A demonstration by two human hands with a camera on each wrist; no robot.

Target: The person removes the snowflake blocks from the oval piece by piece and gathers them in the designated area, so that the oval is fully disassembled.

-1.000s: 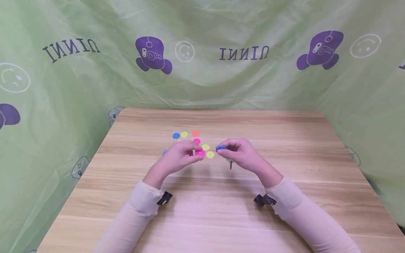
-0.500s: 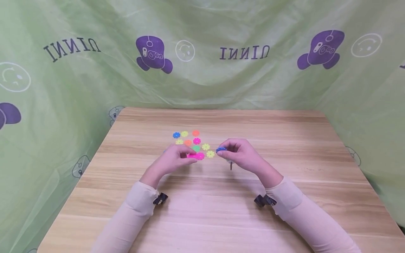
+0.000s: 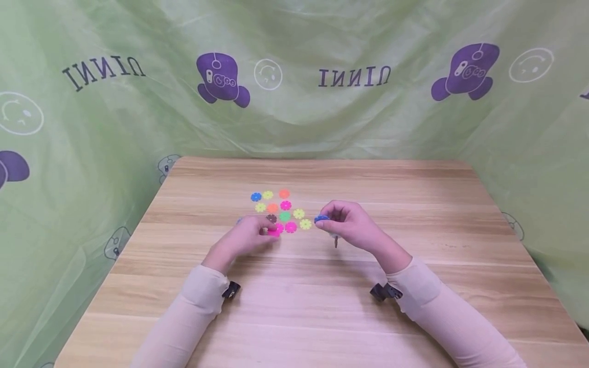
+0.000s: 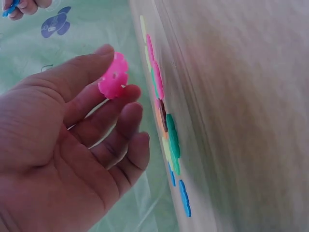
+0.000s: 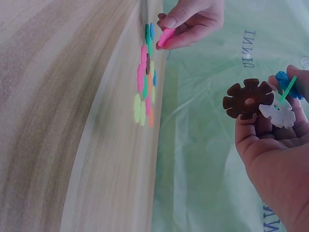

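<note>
- Green printed cloth (image 3: 294,117) hangs behind and to both sides of the scene, carrying purple cartoon figures, pale smiley faces and mirrored lettering.
- Below it stands a wooden table (image 3: 414,214) with light, streaked planks, on which both arms in cream sleeves reach forward from the near edge.
- Lying flat near the table's middle is a scatter of snowflake discs (image 3: 278,207): blue, yellow, orange, pink, green and brown pieces close together, some touching.
- At the near left edge of that scatter, the left hand (image 3: 244,237) hovers low over the wood, thumb and forefinger pinching a pink snowflake disc (image 4: 114,76) by its rim; the other fingers are loosely curled beneath it.
- To the right of the scatter, the right hand (image 3: 349,225) is raised a little off the table with its fingers curled round a small assembly of joined discs (image 5: 270,99).
- In the right wrist view that assembly shows a brown disc (image 5: 247,99), a white disc (image 5: 277,112) slotted beside it, a blue disc (image 5: 285,79) behind near the fingertips, and a thin green edge (image 5: 288,89) crossing between them.
- From the head view only the blue disc shows at the right fingertips, and a small piece pokes out under the palm.
</note>
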